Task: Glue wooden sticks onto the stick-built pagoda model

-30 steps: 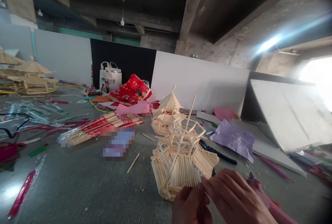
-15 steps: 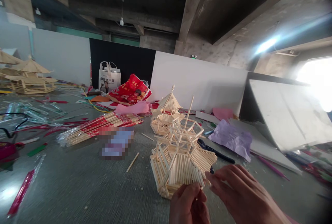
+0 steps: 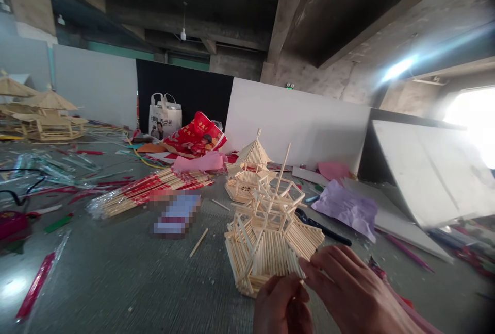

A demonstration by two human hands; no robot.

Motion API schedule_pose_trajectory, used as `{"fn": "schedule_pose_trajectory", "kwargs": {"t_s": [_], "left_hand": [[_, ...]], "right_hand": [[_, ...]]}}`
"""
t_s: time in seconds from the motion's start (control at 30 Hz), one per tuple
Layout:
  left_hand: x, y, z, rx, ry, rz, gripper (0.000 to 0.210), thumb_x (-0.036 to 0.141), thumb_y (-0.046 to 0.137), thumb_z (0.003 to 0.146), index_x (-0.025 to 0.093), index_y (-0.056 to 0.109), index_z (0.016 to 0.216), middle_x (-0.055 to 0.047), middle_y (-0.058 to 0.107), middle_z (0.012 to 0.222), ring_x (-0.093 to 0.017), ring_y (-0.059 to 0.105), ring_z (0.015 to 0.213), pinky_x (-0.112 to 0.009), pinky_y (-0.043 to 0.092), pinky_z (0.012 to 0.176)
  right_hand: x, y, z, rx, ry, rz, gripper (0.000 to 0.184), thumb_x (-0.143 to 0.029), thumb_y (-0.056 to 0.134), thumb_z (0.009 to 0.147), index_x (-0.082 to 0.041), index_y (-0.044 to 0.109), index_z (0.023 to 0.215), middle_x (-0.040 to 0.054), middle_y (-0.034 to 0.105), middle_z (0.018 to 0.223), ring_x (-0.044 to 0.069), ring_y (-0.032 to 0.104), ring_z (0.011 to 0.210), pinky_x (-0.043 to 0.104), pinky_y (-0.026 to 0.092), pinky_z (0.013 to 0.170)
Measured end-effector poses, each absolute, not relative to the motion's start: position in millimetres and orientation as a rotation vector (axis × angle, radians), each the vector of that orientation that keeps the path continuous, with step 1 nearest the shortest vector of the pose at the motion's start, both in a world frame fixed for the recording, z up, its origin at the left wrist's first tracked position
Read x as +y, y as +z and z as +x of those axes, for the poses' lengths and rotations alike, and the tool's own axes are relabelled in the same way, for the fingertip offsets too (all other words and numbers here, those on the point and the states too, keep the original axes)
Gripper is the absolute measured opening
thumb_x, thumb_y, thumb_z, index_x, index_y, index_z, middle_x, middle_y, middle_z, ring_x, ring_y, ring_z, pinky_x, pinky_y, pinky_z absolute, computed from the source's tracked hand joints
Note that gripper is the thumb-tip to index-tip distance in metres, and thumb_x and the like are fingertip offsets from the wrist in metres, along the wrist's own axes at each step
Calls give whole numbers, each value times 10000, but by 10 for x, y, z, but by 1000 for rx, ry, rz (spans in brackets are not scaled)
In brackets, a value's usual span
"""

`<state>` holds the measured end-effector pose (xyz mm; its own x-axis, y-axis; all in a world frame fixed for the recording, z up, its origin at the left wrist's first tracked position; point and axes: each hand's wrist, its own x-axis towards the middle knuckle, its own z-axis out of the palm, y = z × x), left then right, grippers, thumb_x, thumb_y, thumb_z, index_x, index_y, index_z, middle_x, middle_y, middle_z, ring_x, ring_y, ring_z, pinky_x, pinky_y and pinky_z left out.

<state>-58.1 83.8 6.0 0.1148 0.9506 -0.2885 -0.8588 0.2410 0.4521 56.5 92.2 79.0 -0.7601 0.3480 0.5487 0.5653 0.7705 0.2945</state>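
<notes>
Just right of centre, the left hand [image 3: 283, 303] is pinching closed, seemingly on a stick [image 3: 301, 282], probably steadying it. Rightward, the right hand [image 3: 346, 290] is arching beside it; I cannot tell how far its grip is closing or on what. Beyond, the stick house [image 3: 270, 238] is standing on the surface [image 3: 154, 282], ribbed roof [image 3: 275, 259] flaring below, bare frame [image 3: 266, 201] rising above.

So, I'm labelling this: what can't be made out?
All in the head view:
Left hand: grip, hidden by its fingers.
Near model: front edge, partly behind that hand.
Leftmost pavilion: cut off by the left edge.
Bag: fine print, too small.
Patch: content, pixelated.
</notes>
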Motion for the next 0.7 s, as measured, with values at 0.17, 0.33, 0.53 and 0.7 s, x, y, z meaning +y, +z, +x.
{"fn": "schedule_pose_trajectory", "kwargs": {"t_s": [0.17, 0.33, 0.53, 0.7], "left_hand": [[837, 52, -578, 535, 1324, 175, 308, 304, 801, 508, 131, 552, 452, 29, 534, 404, -42, 419, 265, -158, 234, 272], [809, 63, -611, 542, 1328, 219, 321, 365, 787, 531, 120, 582, 497, 22, 560, 442, -40, 416, 253, -166, 268, 286], [773, 102, -657, 520, 1263, 192, 305, 339, 789, 518, 98, 657, 649, 31, 567, 486, -26, 411, 278, -160, 253, 305], [781, 82, -648, 443, 1166, 138, 398, 325, 823, 470, 76, 696, 753, 37, 578, 489, -24, 418, 279, -157, 230, 314]], "right_hand": [[855, 815, 560, -2493, -659, -708, 279, -155, 345, 936, -150, 611, 851, 37, 568, 768, 144, 516, 702, 295, 447, 621], [841, 941, 656, -2499, -640, -725, 178, -178, 435, 911, -135, 593, 981, 52, 579, 829, 142, 542, 740, 281, 480, 641], [847, 1050, 852, -2420, -850, -655, 234, -214, 416, 911, -165, 593, 1056, 69, 620, 878, 168, 602, 816, 268, 513, 633], [783, 984, 914, -2437, -788, -716, 218, -211, 436, 902, -162, 577, 1062, 65, 611, 867, 165, 593, 789, 275, 520, 632]]}}
